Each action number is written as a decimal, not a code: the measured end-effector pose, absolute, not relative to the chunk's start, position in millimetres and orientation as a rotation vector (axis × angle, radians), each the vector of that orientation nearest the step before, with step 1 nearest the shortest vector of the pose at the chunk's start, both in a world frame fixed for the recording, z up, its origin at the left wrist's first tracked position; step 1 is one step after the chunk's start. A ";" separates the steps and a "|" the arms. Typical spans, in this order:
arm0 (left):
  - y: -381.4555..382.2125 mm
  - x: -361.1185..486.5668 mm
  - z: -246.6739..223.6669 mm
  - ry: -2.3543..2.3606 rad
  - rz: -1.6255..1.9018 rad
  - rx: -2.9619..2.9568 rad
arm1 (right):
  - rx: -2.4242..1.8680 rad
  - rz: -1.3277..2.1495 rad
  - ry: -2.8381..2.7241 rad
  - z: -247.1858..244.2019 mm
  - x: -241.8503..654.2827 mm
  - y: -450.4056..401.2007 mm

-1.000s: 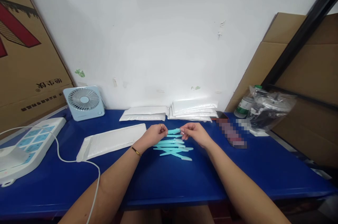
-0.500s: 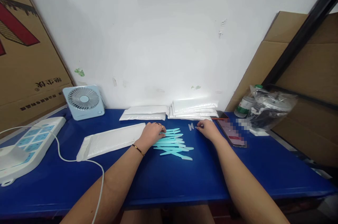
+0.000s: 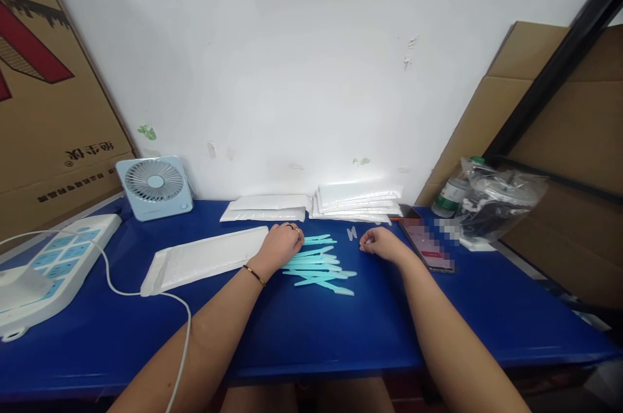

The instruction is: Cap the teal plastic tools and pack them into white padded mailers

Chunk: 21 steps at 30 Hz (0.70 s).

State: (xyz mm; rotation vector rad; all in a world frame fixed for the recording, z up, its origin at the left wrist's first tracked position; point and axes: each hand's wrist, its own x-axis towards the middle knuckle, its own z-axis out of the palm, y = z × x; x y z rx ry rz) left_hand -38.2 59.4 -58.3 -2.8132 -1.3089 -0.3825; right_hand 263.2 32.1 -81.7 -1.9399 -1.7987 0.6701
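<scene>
Several turquoise eyebrow razors [image 3: 318, 263] lie in a loose, overlapping row across the blue table. My left hand [image 3: 282, 244] rests at their far left end, fingers curled and close together. Razor ends show beside its fingertips, but what lies under the fingers is hidden. My right hand [image 3: 379, 244] is to the right of the razors, thumb and forefinger pinched. Anything between those fingertips is too small to make out. Small clear plastic pieces [image 3: 351, 233], like blade covers, lie just left of that hand. Beside my left hand is a flat white padded mailer [image 3: 204, 259].
White mailers [image 3: 357, 202] are stacked against the wall, with more [image 3: 265, 207] to their left. A phone [image 3: 428, 245], a bottle [image 3: 448, 197] and a plastic-wrapped item [image 3: 496, 205] stand right. A fan [image 3: 156, 187], power strip [image 3: 68, 263] and cable [image 3: 187, 315] occupy the left.
My right hand has drawn slightly down, toward me, away from the clear pieces. The left hand's fingers have curled in and shifted slightly left; several far razors have moved a little.
</scene>
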 end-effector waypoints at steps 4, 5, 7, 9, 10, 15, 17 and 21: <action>59.5 -40.5 -56.2 -1.317 -0.427 -2.842 | -1.819 0.706 -1.879 -75.9 255.3 27.8; 59.2 -40.5 -55.8 -1.318 -0.423 -2.846 | -1.784 0.680 -1.892 -74.2 252.3 27.0; 58.7 -40.1 -55.3 -1.316 -0.415 -2.850 | -1.678 0.643 -1.900 -70.6 244.9 25.2; 58.1 -39.7 -55.2 -1.316 -0.421 -2.844 | -1.550 0.676 -1.885 -67.1 236.5 23.2; 57.9 -39.5 -55.3 -1.315 -0.427 -2.843 | -1.501 0.709 -1.874 -65.7 232.3 22.1; 57.6 -39.1 -56.1 -1.313 -0.464 -2.872 | -1.440 0.662 -1.871 -63.4 218.5 19.0; 57.6 -38.7 -56.2 -1.314 -0.478 -2.880 | -1.429 0.641 -1.879 -64.3 215.8 18.7; 56.3 -37.3 -56.0 -1.303 -0.515 -2.907 | -1.403 0.649 -1.897 -65.8 209.7 18.1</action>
